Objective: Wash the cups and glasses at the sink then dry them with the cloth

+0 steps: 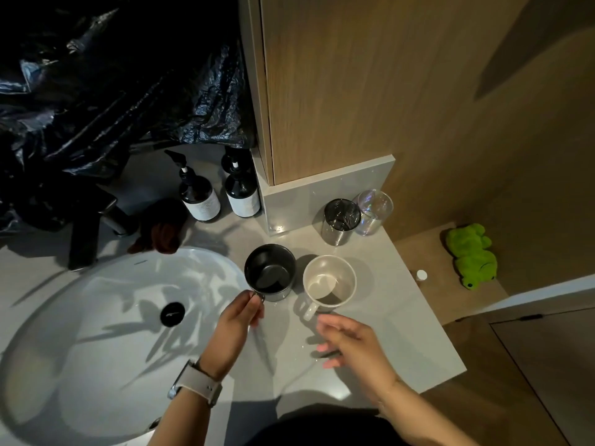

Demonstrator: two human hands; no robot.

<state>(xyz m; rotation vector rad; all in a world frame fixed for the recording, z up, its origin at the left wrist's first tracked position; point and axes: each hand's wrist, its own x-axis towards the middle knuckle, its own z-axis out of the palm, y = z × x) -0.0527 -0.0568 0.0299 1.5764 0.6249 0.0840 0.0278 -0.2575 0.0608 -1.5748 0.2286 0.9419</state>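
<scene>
The left hand (240, 320) pinches the handle of the black mug (269, 272), which stands upright on the grey surface (402, 323) just beside the white sink (80, 317). The right hand (351, 342) hovers near the cream mug (329, 281), its fingers (325, 347) loosely spread and holding nothing. Farther back stand a dark tumbler (341, 222) and a clear glass (373, 212), side by side, and a brown cloth (164, 228) lies behind the sink.
</scene>
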